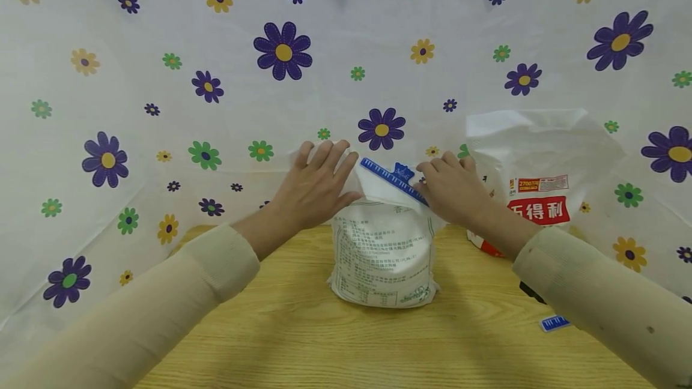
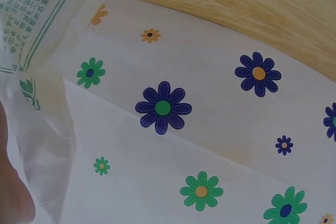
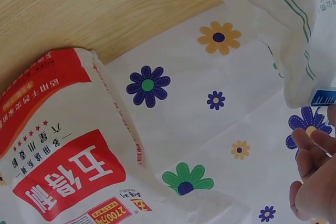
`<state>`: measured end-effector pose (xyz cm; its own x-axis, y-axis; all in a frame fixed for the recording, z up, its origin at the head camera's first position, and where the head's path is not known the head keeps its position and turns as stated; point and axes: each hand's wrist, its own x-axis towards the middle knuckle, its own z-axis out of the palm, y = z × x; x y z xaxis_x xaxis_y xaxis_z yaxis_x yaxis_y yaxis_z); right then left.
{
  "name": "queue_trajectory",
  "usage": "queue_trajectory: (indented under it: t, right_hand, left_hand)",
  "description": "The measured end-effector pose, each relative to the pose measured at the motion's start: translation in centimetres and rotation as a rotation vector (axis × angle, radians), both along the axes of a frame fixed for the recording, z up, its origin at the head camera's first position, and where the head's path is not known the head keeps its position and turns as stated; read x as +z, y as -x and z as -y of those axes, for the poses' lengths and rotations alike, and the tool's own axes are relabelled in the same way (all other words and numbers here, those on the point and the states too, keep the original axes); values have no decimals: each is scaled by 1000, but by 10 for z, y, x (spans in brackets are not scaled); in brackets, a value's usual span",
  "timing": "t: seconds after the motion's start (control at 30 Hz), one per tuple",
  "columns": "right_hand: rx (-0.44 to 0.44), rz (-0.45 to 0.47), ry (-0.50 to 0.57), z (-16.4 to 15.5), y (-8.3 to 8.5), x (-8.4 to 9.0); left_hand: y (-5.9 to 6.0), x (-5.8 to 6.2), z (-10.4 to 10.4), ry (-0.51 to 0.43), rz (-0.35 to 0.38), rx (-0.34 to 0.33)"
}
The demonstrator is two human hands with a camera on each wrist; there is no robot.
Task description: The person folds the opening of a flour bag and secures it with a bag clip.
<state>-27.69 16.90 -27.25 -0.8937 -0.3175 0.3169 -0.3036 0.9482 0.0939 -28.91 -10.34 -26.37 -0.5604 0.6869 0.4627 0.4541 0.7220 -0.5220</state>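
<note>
A white bag (image 1: 382,257) stands upright at table (image 1: 303,335) centre, its top folded over with a blue clip (image 1: 393,180) lying across the fold. The left hand (image 1: 313,188), fingers straight, presses the fold at 10 o'clock of the bag; the right hand (image 1: 453,188), at 2 o'clock, curls its fingers on the clip's end, apparently pinching it. The clip seems seated, though whether it has snapped closed cannot be told. A red-labelled bag (image 1: 540,197) stands at 3 o'clock; a second clip (image 1: 555,323) lies at 4 o'clock.
</note>
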Motion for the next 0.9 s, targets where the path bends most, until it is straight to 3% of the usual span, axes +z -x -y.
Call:
queue_trajectory:
  t: [0.2,0.63,0.9]
  right_hand:
    - [-5,-3,-33,-4,0,-4]
    - [1,-31,15,-21,-4,-3]
    - [-16,-2,12,-30,-7,-9]
  left_hand:
    - [0,-3,11,-17,-26,-15]
    - [-8,-6,40,-91,-100,-67]
    - [-11,-10,55,-154,-115,-89]
